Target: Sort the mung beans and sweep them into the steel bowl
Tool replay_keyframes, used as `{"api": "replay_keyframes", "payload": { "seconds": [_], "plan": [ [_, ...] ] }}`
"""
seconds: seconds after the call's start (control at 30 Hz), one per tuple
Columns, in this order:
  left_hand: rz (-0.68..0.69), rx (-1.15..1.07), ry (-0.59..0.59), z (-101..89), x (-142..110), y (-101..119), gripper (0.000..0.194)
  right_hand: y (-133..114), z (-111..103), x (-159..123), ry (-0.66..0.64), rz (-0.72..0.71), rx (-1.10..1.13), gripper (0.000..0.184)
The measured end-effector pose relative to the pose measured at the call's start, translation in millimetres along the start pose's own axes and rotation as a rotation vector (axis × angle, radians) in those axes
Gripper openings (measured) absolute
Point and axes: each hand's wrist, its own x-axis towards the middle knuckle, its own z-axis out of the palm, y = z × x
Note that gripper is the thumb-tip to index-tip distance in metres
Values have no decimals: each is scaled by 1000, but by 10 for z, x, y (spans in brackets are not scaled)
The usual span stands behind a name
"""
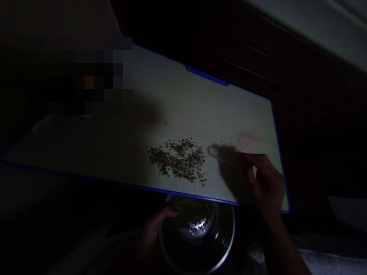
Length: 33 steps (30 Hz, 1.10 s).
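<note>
Right hand (266,187) at lower right of the frame, over the table (200,88), a white laminate top with a blue plastic edge; right grip pinched together on a slim pale implement (222,156), too dim to name exactly, its long axis running left and slightly up; a loose scatter of small green mung beans (177,160) just left of the implement's tip, near the middle of the frame, rough in outline and gappy; right hand clearly nearer that scatter than left hand (153,229), lower down, below the table's near edge, fingers (169,212) curled at the rim of a stainless steel bowl (234,229); left grip unclear in the gloom, clamped or merely resting; more mung beans (193,212) heaped inside the bowl, above glinting metal; a faint pink powdery smear (248,140) on the table, just above the right hand.
</note>
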Motion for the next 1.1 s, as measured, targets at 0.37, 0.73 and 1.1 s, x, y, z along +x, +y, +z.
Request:
{"api": "replay_keyframes", "payload": {
  "seconds": [0.37,0.73,1.1],
  "plan": [
    [91,45,58,122,-118,72,16,165,61,314,26,66,-20,22],
    [-34,-76,-82,31,-70,37,22,173,47,78,-138,82,21,32],
    [-44,-88,-125,37,-139,57,14,-25,119,-138,-231,84,117,28]
  ]
}}
